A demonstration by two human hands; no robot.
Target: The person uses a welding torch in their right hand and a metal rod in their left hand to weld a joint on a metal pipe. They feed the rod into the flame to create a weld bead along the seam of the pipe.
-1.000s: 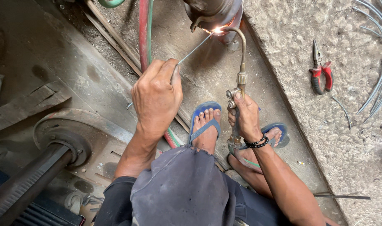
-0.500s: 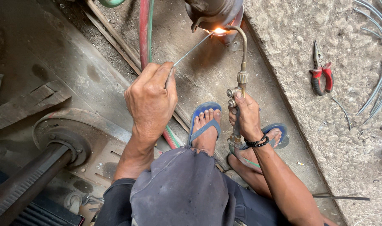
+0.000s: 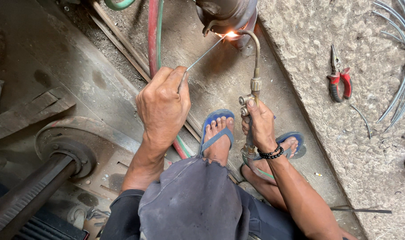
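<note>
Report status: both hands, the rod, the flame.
Left hand pinching filler rod, tip at flame. Right hand gripping brass torch, lit at dark metal part. Pliers idle on concrete.

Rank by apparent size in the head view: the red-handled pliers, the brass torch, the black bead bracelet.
1. Brass torch, in the right hand.
2. Red-handled pliers; farther from the camera, so true size is unsure.
3. Black bead bracelet.

Two hands: left hand [image 3: 163, 104], right hand [image 3: 259, 126]. One filler rod [image 3: 204, 54]. One brass torch [image 3: 255, 78], one flame [image 3: 231, 34]. One round metal part [image 3: 224, 12] at flame. Two blue flip-flops [image 3: 216, 122], one per foot. Two hoses side by side: one red [image 3: 152, 33], one green [image 3: 160, 33]. One red-handled pliers [image 3: 338, 76] on concrete. One beaded bracelet [image 3: 272, 154]. Several grey wires [image 3: 400, 49], exact count unclear.
</note>
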